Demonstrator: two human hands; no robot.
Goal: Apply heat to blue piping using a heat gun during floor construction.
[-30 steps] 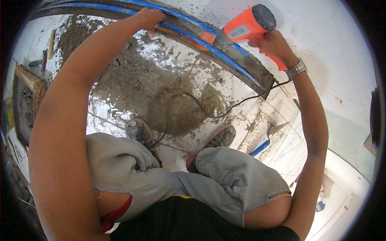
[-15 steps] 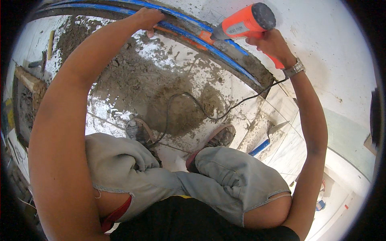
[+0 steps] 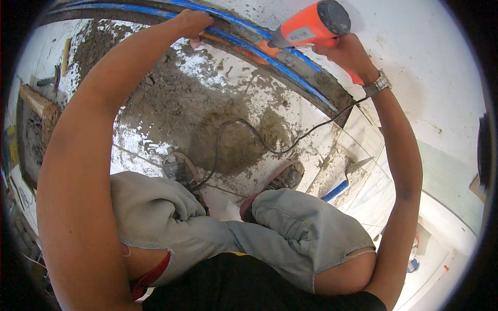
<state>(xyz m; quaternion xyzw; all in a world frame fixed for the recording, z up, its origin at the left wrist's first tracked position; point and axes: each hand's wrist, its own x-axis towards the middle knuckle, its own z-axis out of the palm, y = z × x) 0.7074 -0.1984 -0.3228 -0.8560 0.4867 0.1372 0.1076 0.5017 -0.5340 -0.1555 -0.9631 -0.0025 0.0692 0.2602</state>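
Observation:
My right hand [image 3: 348, 54] is wrapped round the handle of an orange heat gun [image 3: 317, 26] with a dark rear end. Its dark nozzle points left, close against an orange-coloured section [image 3: 268, 48] along the blue pipes. My left hand [image 3: 194, 24] is closed round a blue pipe [image 3: 234, 42] farther left; its fingertips are partly hidden behind the hand. The pipes run in a muddy channel along the foot of the white wall. A black cord [image 3: 311, 133] trails from the heat gun across the floor between my feet.
Wet grey mortar [image 3: 171, 111] covers much of the tiled floor before me. A blue-handled trowel [image 3: 337, 191] lies to the right of my foot. At the left are a wood-edged, mortar-smeared box [image 3: 39, 106] and a small wooden stick [image 3: 66, 57]. The white wall [image 3: 420, 67] rises at the right.
My right hand has shifted the heat gun slightly left and toward the far side, its nozzle staying near the orange section. My left hand holds almost the same spot.

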